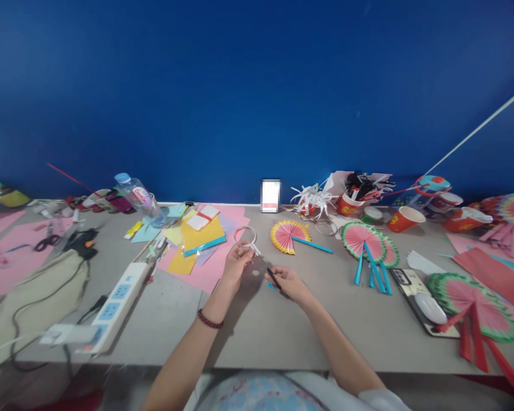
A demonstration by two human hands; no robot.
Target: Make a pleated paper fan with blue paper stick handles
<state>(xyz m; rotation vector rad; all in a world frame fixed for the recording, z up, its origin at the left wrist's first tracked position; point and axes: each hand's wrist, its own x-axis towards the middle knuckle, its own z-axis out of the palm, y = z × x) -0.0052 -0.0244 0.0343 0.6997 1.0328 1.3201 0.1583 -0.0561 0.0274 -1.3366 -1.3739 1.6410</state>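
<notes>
My left hand (239,261) is closed with its fingertips at a thin white ring that looks like a roll of tape (254,234), a short white tail hanging from it. My right hand (288,282) is closed around a slim black tool (273,278); its exact kind does not show. A small blue piece (272,286) shows just beneath the right hand. Just beyond the hands lies a pink-and-yellow pleated paper fan (285,235) with a blue paper stick (312,245). The two hands are apart, over the grey table (257,337).
Coloured paper sheets (199,277), a leaning water bottle (139,197) and a power strip (120,302) lie to the left. On the right are green-edged fans (364,237), a phone (417,319), a white mouse (430,308) and red paper cups (405,220). A blue wall (257,103) stands behind.
</notes>
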